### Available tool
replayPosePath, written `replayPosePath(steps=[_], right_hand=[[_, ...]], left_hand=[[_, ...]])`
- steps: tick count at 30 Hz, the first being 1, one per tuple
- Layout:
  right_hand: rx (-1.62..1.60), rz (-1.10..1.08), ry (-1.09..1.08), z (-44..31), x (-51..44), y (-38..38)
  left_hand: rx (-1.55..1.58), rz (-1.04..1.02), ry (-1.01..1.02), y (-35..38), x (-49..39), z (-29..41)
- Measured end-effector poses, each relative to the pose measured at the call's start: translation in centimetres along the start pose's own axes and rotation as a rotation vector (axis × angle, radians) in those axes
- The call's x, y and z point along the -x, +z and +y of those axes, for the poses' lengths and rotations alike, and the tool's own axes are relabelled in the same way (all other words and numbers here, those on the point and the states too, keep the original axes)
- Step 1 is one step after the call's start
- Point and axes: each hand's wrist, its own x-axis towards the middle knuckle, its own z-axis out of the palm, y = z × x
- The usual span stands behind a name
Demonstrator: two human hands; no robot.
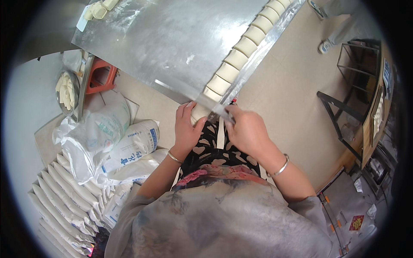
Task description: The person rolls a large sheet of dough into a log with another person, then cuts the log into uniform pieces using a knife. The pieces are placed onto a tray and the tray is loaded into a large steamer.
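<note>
A long roll of pale dough, cut crosswise into many pieces, runs along the right edge of a floured metal table. My right hand grips the handle of a wide-bladed knife, whose blurred blade lies across the near part of the roll. On the near end of the dough, left of the blade, rests my left hand, with thumb and fingers around the end piece. More dough pieces lie beside a white scraper-like plate at the table's far left corner.
A red plastic stool stands left of the table, near a metal bowl of dough strips. Filled sacks lie on the floor at left. A black metal frame stands at right. Another person's legs are at the upper right.
</note>
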Motion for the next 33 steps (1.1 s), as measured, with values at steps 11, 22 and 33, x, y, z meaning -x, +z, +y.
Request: replayPosePath(steps=[11, 22, 33], right_hand=[[0.005, -0.023, -0.008, 0.7, 2.1, 2.2], [0.127, -0.104, 0.08, 1.3, -0.3, 4.7], [0.012, -0.101, 0.08, -0.3, -2.5, 4.3]], left_hand=[[-0.054, 0.001, -0.015, 0.5, 0.6, -0.9], [-0.053, 0.012, -0.046, 0.6, 0.5, -0.6], [-0.046, 0.096, 0.005, -0.1, 0.2, 0.2]])
